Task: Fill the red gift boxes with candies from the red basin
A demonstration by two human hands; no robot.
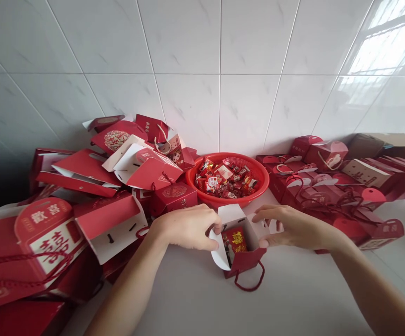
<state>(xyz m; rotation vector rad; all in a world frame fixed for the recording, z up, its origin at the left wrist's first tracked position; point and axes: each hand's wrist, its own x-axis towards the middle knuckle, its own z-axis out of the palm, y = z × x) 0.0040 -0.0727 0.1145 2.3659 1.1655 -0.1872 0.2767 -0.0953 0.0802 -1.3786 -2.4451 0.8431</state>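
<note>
The small open gift box point(247, 262) stands upright mid-bench, between the two hands and just in front of a round red basket point(219, 201). Its white side flaps are spread, and a red packet point(238, 239) with gold lettering shows inside; a dark red cord handle point(253, 288) droops from its front onto the bench point(188, 294).

The left hand point(190, 228) has thumb and forefinger bent around the edge of the left flap, grasping it lightly. The right hand point(286, 227) grips the opposite flap — thumb low, fingers above — though how firmly I cannot tell.

The basket, heaped with wrapped sweets point(225, 177), sits near the bench's back edge, by the tiled wall point(188, 98). Toward the left edge lies a jumbled pile of red cartons point(153, 172), many gaping open. Toward the back right corner are grouped red boxes with cord handles point(328, 198), and beyond them — against the wall — a brown cardboard box point(366, 145).
</note>
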